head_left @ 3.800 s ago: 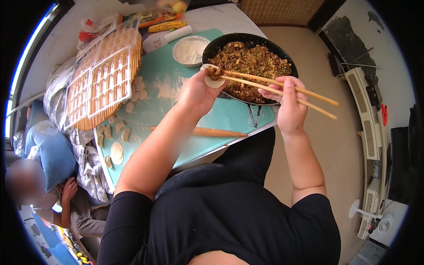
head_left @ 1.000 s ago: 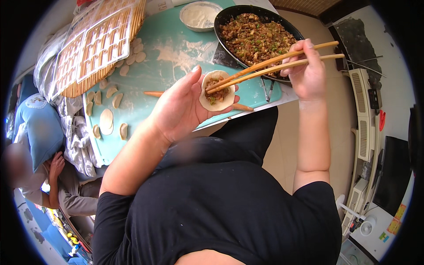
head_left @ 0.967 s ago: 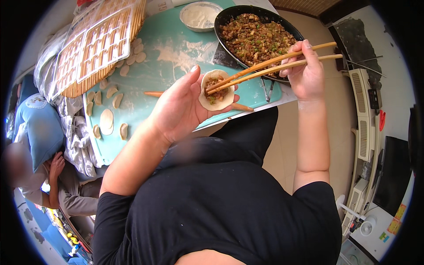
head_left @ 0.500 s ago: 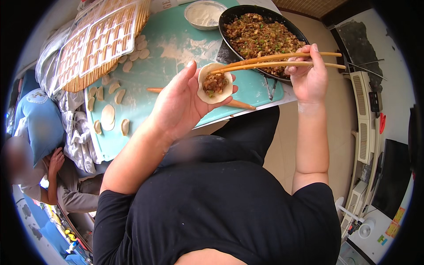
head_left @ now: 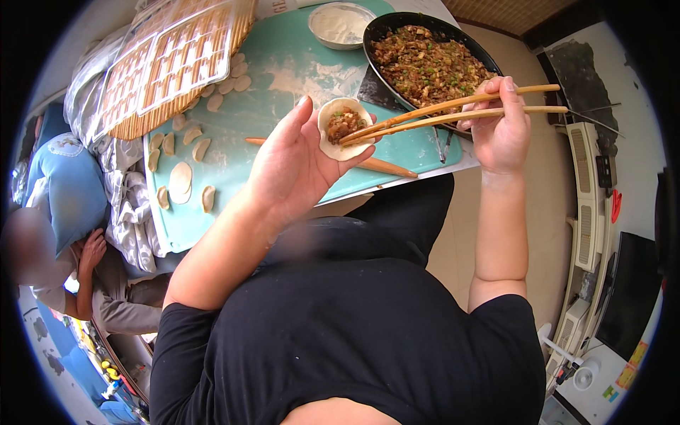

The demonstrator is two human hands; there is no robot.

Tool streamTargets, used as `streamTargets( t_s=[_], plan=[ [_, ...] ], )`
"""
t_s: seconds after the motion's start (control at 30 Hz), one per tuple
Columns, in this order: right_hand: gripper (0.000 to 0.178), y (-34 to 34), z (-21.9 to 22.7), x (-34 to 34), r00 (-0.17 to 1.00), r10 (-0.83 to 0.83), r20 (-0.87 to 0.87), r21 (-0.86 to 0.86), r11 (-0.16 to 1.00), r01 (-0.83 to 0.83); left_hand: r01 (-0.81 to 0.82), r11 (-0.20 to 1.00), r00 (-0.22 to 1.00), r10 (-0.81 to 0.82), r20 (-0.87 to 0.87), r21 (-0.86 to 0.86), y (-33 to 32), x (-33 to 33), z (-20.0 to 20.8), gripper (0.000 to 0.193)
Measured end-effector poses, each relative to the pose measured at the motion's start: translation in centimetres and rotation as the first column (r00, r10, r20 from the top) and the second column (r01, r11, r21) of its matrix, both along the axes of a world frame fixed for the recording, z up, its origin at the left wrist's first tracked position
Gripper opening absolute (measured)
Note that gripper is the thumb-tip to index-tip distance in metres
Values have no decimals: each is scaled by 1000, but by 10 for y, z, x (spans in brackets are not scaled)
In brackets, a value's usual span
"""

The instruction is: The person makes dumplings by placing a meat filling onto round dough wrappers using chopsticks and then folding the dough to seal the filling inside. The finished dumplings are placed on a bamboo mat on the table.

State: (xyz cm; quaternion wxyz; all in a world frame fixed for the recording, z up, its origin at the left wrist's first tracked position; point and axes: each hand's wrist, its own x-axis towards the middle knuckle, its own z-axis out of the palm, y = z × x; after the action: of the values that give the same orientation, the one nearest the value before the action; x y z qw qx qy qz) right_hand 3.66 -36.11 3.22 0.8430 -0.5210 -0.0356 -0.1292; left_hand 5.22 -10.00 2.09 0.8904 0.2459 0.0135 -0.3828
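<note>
On the fingers of my left hand [head_left: 290, 156] rests a round dumpling wrapper [head_left: 363, 150], its thumb pointing up beside it. A clump of brown filling [head_left: 343, 122] sits in the wrapper. My right hand [head_left: 500, 126] grips a pair of wooden chopsticks [head_left: 439, 112], whose tips touch the filling from the right. Behind the hands stands a black pan [head_left: 371, 37] of chopped filling with green bits. A wooden rolling pin [head_left: 386, 168] lies on the mat, its middle hidden by my left hand.
Folded dumplings [head_left: 201, 149] and flat wrappers [head_left: 181, 180] lie on the floured turquoise mat [head_left: 234, 173]. A bowl of flour [head_left: 341, 24] stands at the back. Plastic dumpling trays [head_left: 177, 64] rest on a woven round mat at left. Another person [head_left: 88, 262] sits at far left.
The chopstick tips have moved from the wrapper's upper edge down onto the filling's lower right side. The filling now sits higher in the wrapper. The view has shifted slightly.
</note>
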Motion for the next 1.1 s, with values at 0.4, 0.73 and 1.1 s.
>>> streamTargets(
  t_s=[0.4, 0.73, 1.1],
  plan=[
    [27, -17, -8, 0, 944, -308, -118, 150, 934, 323, -34, 998, 998, 31, -60, -61, 4, -1, -7, 56],
    [21, -3, -65, -22, 805, -573, 155, -705, 507, 497, -3, 1000, 978, 9, -206, 27, 12, -3, -18, 45],
    [14, 68, -44, -84, 953, -285, 98, -832, 503, 236, 55, 998, 987, -49, -156, 36, 23, -19, -18, 38]
  ],
)
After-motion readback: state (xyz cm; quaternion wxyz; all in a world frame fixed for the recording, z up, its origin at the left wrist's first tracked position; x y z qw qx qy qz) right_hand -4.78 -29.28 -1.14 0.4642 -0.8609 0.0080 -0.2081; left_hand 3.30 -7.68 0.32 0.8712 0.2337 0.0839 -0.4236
